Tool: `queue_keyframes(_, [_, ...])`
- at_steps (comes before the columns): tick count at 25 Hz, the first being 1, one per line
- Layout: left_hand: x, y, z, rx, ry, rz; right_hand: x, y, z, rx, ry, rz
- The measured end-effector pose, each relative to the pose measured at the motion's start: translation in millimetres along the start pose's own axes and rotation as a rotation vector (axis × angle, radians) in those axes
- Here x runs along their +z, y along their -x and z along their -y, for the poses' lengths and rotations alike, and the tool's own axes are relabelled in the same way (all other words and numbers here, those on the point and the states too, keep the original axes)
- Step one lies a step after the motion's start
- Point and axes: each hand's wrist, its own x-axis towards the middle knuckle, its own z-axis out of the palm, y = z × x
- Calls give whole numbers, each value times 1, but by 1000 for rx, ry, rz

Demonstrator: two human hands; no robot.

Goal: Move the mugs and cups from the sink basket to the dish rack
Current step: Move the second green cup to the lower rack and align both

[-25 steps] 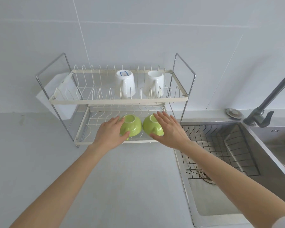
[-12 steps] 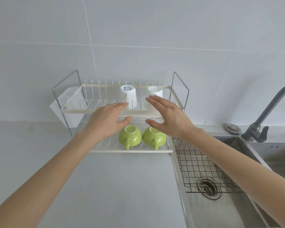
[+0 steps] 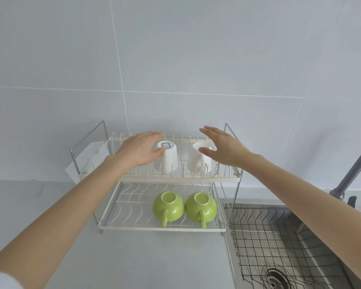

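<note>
Head view: open left hand seemingly touching white mug; right hand spread.

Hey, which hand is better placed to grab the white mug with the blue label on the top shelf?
Left. The left hand already touches the labelled white mug with its thumb at the base. The right hand hovers open by the other white mug, farther right on the dish rack.
</note>
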Motion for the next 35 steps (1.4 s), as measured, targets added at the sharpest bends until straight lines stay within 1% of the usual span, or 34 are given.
queue_keyframes(6, [25,-45,12,-23,99,162,14,-40,-11,138,-53,197])
queue_keyframes(11, [45,-58,13,-76,147,206,33,-52,-19,207,-64,275])
queue_keyframes(17, [55,-61,3,-89,233,186,35,-54,-23,246,-98,267])
queue_keyframes(22, [62,-66,-17,-59,266,183,30,-52,-27,262,-50,285])
queue_keyframes(25, [65,-67,-27,-42,267,184,26,-49,-32,273,-45,296])
queue_keyframes(35, [66,-68,-29,-29,239,179,27,-48,-32,263,-19,300])
